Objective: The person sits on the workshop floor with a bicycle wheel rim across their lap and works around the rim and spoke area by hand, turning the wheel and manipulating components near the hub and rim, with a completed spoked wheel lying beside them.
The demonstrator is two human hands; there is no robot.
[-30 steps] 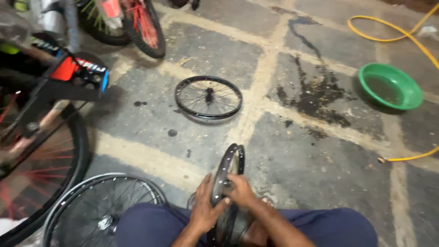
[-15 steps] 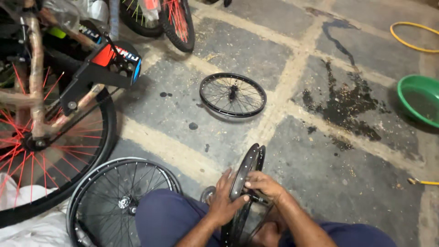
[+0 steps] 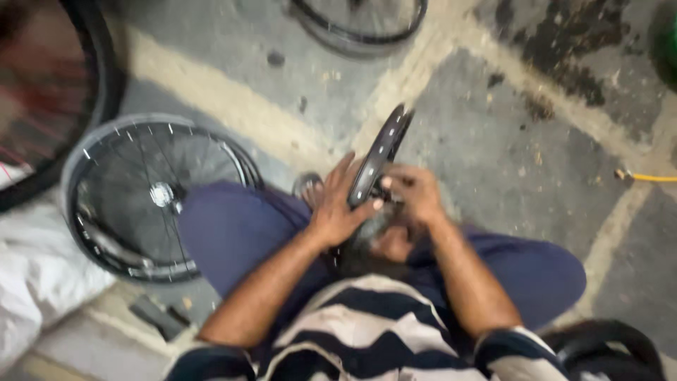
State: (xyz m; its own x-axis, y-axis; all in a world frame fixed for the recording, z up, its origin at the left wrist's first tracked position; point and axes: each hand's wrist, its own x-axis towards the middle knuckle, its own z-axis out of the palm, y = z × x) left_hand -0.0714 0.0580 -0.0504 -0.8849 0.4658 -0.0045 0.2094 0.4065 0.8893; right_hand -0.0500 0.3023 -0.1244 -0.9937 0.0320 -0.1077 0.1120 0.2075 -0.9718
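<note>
The stone floor [image 3: 493, 162] fills the frame, grey slabs with pale joints running diagonally. At the left edge a bicycle wheel with red spokes [image 3: 42, 106] stands partly in view. Below it, in the left centre, a spoked wheel [image 3: 151, 197] lies flat on the floor, its hub just beside the person's left knee. A second wheel [image 3: 360, 25] lies flat at the top centre, cut by the frame edge, well apart from the hands. A yellow hose end [image 3: 645, 176] lies at the right edge. A white sack [image 3: 35, 282] sits at the lower left.

The person sits with blue trousers [image 3: 233, 226] spread to both sides and a striped shirt [image 3: 367, 331] at the bottom of the frame.

The black rim [image 3: 381, 152] stands on edge at the frame centre, between the knees. Its long axis runs from the upper right down to the lower left, tilted away from the person at the top.

The left hand [image 3: 335, 212] lies flat against the left face of the rim, fingers spread, thumb across the lower edge. The right hand [image 3: 412, 194] is on the opposite face, fingers curled and pinched at a point on the rim edge; what they pinch is blurred. Both hands touch the rim; the left is lower on it, the right nearer its middle.
</note>
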